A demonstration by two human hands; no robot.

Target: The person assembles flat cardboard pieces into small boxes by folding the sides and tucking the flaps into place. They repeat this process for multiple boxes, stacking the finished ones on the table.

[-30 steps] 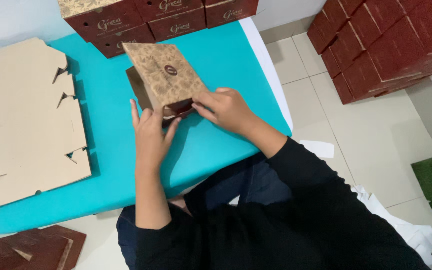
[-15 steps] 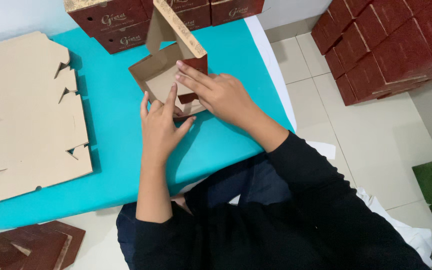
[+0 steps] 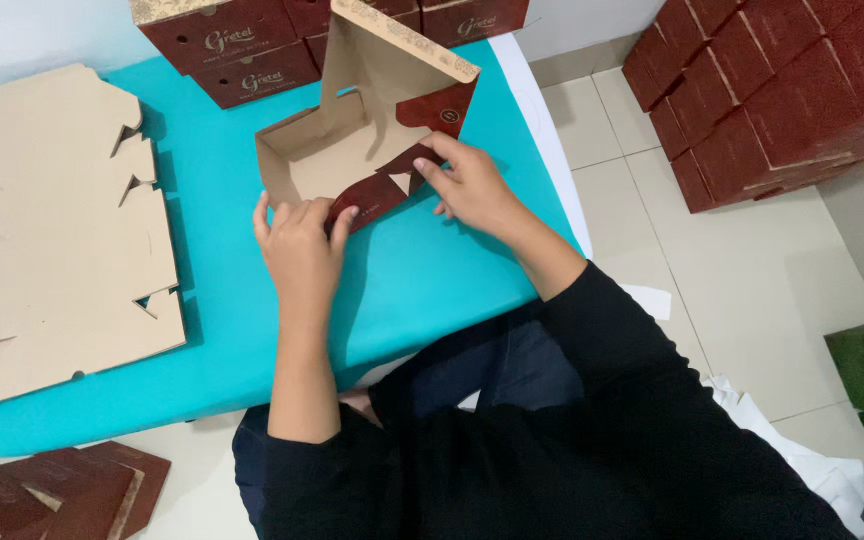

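A half-folded cardboard box, dark red outside and plain brown inside (image 3: 337, 150), sits open on the turquoise-covered bench (image 3: 432, 280), its lid flap standing up at the far side. The left hand (image 3: 300, 245) lies at the box's near wall, fingers curled over the rim and pinching the red front panel. The right hand (image 3: 472, 185) is at the box's near right corner, thumb and fingers narrowed on a dark red side flap with a small triangular notch, pressing it inward. The box is thus just beyond both hands, touching each.

To the left on the bench lies a stack of flat, unfolded brown cardboard blanks (image 3: 47, 230). Finished dark red boxes (image 3: 242, 50) stand along the far edge of the bench, just behind the open box. More dark red boxes are stacked on the tiled floor (image 3: 772, 80) at right. Flat dark red blanks (image 3: 62, 490) lie at the lower left.
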